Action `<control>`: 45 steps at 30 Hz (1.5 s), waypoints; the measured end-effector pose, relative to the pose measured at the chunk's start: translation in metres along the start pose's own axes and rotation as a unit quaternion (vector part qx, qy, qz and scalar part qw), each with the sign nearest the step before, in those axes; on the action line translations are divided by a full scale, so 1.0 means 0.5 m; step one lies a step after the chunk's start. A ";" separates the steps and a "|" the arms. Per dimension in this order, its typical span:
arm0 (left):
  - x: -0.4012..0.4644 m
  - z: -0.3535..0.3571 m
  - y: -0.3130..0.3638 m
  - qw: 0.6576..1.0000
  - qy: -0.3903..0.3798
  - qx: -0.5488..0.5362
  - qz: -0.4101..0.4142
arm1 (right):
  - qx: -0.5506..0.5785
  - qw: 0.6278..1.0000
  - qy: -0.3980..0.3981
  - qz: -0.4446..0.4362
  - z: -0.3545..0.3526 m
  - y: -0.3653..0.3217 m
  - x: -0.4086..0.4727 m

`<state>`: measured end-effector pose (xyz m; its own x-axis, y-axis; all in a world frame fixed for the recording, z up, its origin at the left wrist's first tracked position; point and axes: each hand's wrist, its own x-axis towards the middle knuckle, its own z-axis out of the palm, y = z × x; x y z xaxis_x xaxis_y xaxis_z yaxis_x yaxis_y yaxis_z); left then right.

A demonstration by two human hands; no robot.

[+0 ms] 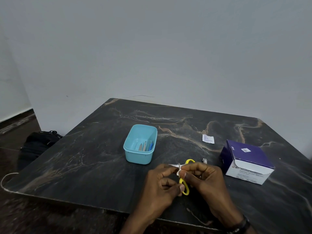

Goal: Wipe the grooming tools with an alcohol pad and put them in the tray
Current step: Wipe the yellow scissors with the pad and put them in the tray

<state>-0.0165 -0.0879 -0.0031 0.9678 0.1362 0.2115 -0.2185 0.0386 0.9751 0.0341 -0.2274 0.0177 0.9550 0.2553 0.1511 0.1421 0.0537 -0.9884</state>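
Nearest edge: both forearms cut off by the bottom of the frame; dark band (240, 224) on the right wrist, partly out of view. Left hand (160, 181) curled closed around the lower part of the yellow-handled scissors (184, 184), thumb and forefinger pinching near one finger loop. Right hand (202, 176) closed too, thumb and fingertips pressing a small white alcohol pad (178, 172) against the scissors near the pivot. Pad mostly hidden between the fingers; only a corner visible. Second yellow loop showing above the right hand's knuckles. Blade tips protruding to the left of the left hand's fingers, apparently closed together; blurred, so not certain. Scissors held just above the dark marbled table (84, 157), near the front middle.

Just beyond the right hand: small metal nail clipper (204, 160) lying on the table, partly hidden, details too small to read. To the right: purple and white box of alcohol swabs (248, 162), front flap open, contents not visible. Behind the box: torn white sachet wrapper (208, 139), lying flat, print illegible.

Left of centre, farther back: light blue tray (140, 144), upright, holding several slim tools (145, 146), metal and blue; exact kinds impossible to tell. Far left, on the floor past the table edge: black bag (38, 144), partly hidden by the tabletop. Pale cord (6, 179) looping past the table's left corner. Behind everything: plain grey wall (152, 48).
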 end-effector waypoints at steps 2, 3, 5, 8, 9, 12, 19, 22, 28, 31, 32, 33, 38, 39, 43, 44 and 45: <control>0.000 0.000 0.001 1.000 -0.011 0.004 -0.003 | 0.000 1.000 0.007 0.004 -0.001 0.001 0.000; 0.000 0.001 0.003 1.000 -0.016 0.005 -0.005 | -0.001 1.000 0.011 0.005 -0.001 0.001 0.000; 0.000 0.000 0.006 1.000 -0.027 0.009 -0.008 | -0.001 1.000 0.021 0.004 -0.001 0.001 0.000; -0.002 0.002 0.006 0.999 -0.041 0.007 -0.009 | -0.001 0.999 0.034 -0.003 -0.001 -0.001 0.000; -0.002 0.002 0.008 0.999 -0.040 0.001 -0.008 | 0.000 0.999 0.033 -0.006 -0.001 -0.002 0.000; -0.002 0.004 0.016 0.999 -0.005 -0.031 -0.007 | -0.005 1.000 0.016 -0.011 0.000 -0.006 -0.002; -0.003 0.005 0.016 0.992 0.094 -0.077 -0.027 | -0.042 0.998 -0.028 -0.021 0.006 -0.009 -0.006; -0.003 0.006 0.011 0.989 0.116 -0.082 -0.029 | -0.059 0.997 -0.026 -0.033 0.005 -0.005 -0.005; -0.002 0.003 0.014 0.990 0.108 -0.084 -0.038 | -0.030 0.999 0.004 -0.021 0.004 -0.007 -0.003; -0.001 0.002 0.015 0.990 0.109 -0.085 -0.041 | -0.012 1.000 0.011 -0.003 0.004 -0.007 -0.003; -0.001 0.002 0.015 0.989 0.111 -0.085 -0.043 | -0.005 1.000 0.016 0.003 0.005 -0.007 -0.003; 0.000 0.002 0.016 0.989 0.114 -0.087 -0.044 | 0.001 1.000 0.022 0.007 0.005 -0.008 -0.003; 0.001 0.000 0.018 0.987 0.119 -0.098 -0.050 | 0.005 0.999 0.039 0.002 0.003 -0.015 -0.003; 0.000 0.001 0.019 0.988 0.114 -0.094 -0.049 | 0.009 0.999 0.043 0.002 0.003 -0.016 -0.004; -0.002 0.000 0.021 0.990 0.106 -0.086 -0.049 | 0.011 0.999 0.052 0.012 0.007 -0.016 -0.003; -0.002 0.000 0.021 0.989 0.106 -0.086 -0.049 | 0.007 0.999 0.053 0.013 0.008 -0.015 -0.003; -0.002 0.000 0.021 0.989 0.106 -0.087 -0.050 | 0.006 0.998 0.054 0.014 0.007 -0.015 -0.003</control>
<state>-0.0199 -0.0876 0.0069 0.9420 0.3262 0.0788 -0.1596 0.2289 0.9603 0.0305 -0.2250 0.0249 0.9811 0.1514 0.1207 0.1127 0.0601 -0.9918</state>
